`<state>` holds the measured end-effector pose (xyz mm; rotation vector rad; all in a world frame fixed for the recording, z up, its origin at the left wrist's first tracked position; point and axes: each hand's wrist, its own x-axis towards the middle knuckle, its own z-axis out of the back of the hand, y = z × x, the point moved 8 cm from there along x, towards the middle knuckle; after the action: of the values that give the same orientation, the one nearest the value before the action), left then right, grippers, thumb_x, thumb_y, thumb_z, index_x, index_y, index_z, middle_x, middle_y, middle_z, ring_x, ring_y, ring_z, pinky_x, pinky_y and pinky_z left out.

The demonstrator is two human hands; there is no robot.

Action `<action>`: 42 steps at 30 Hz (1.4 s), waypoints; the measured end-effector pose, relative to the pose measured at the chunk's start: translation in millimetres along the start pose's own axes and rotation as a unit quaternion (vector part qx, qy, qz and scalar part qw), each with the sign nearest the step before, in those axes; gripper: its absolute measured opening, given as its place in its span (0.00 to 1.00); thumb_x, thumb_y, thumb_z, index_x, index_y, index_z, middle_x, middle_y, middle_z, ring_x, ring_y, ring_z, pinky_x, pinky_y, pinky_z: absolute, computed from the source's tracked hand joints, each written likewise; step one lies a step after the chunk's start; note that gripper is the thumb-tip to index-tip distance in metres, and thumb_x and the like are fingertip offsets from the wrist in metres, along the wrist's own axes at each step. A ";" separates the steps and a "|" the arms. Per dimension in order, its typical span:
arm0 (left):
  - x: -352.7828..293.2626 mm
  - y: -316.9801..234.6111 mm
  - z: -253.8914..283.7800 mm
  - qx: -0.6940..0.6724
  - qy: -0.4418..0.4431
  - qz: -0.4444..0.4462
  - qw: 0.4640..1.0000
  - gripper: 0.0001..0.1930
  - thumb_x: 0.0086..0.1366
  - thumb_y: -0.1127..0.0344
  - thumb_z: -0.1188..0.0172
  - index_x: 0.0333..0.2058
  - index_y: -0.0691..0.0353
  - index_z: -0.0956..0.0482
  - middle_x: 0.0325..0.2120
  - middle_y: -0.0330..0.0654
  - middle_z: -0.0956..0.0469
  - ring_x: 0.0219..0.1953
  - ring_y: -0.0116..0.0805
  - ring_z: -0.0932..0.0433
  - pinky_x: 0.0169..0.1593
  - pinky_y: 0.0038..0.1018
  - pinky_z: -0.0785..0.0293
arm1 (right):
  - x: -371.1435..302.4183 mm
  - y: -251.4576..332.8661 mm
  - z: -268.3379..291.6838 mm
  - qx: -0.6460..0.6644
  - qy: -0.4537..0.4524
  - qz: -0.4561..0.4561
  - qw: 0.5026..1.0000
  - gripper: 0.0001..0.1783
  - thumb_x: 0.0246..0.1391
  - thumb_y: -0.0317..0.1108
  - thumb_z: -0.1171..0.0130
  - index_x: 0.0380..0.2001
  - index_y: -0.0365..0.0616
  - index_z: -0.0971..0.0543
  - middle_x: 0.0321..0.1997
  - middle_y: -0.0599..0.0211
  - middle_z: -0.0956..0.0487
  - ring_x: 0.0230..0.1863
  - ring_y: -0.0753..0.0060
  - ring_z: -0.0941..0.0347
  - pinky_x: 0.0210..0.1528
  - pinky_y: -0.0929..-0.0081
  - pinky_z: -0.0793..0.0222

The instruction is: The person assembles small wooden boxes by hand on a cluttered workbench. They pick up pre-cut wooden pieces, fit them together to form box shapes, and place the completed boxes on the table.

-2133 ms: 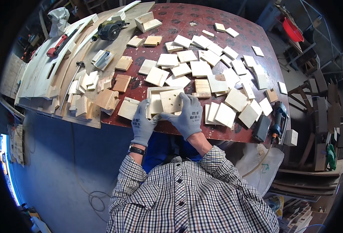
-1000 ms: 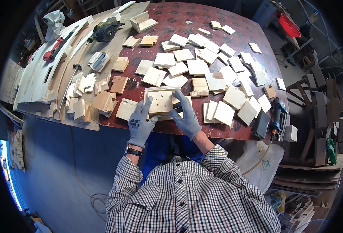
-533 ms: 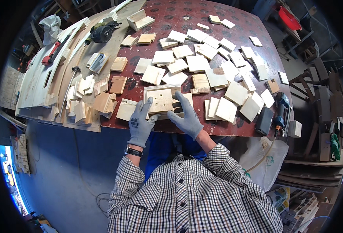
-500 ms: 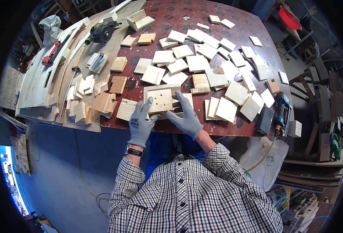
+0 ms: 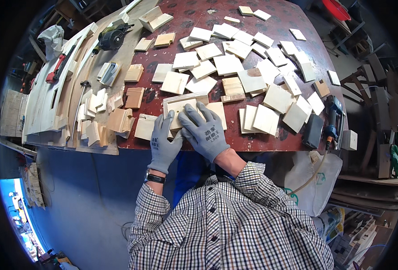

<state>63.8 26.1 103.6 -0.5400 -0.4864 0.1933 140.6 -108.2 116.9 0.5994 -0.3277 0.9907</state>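
The left hand (image 5: 162, 143), in a grey glove, grips the near left corner of a small wooden frame (image 5: 187, 99), its thumb along the near edge. The right hand (image 5: 204, 131), gloved too, lies over a wooden block (image 5: 175, 122) set inside the frame, fingers together and slightly bent; whether it grips the block cannot be told. The block is mostly covered, its left part showing between the hands. The frame sits near the front edge of the red worktop (image 5: 259, 143). Just left of the left hand lies a pale board (image 5: 145, 126); to the right, three boards (image 5: 265, 120) overlap in a fan. Behind the frame stands a notched block (image 5: 233, 88), and many square boards lie scattered beyond. Farther right are a black case (image 5: 313, 131) and a blue power tool (image 5: 333, 116); far left, a hammer (image 5: 85, 84) and a circular saw (image 5: 112, 38).
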 end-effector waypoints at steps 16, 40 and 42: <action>57.2 34.8 -17.8 0.135 0.127 0.132 0.974 0.26 0.81 0.52 0.55 0.69 0.62 0.40 0.55 0.61 0.22 0.48 0.60 0.16 0.48 0.50 0.18 | 0.9 -3.0 -4.2 0.061 0.032 -0.014 0.998 0.31 0.58 0.37 0.36 0.66 0.55 0.26 0.72 0.58 0.29 0.71 0.39 0.34 0.71 0.42 0.40; 24.4 14.4 24.4 -0.066 -0.156 0.057 0.984 0.27 0.76 0.58 0.45 0.69 0.62 0.35 0.55 0.57 0.24 0.55 0.58 0.22 0.56 0.47 0.23 | 25.8 2.8 3.1 -0.014 0.047 0.071 0.996 0.31 0.47 0.39 0.28 0.57 0.52 0.22 0.57 0.66 0.19 0.57 0.52 0.25 0.66 0.50 0.34; 6.5 -1.5 20.4 -0.048 -0.113 0.058 0.991 0.29 0.72 0.63 0.41 0.69 0.62 0.35 0.62 0.56 0.28 0.63 0.56 0.27 0.66 0.45 0.28 | 25.7 -5.7 -1.0 -0.007 0.069 0.068 0.995 0.35 0.44 0.37 0.25 0.59 0.53 0.22 0.59 0.64 0.20 0.58 0.50 0.26 0.66 0.49 0.34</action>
<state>59.5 35.9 122.2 -0.6442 -0.6876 0.3453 158.8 -92.4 127.5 0.4974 -0.2559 1.1536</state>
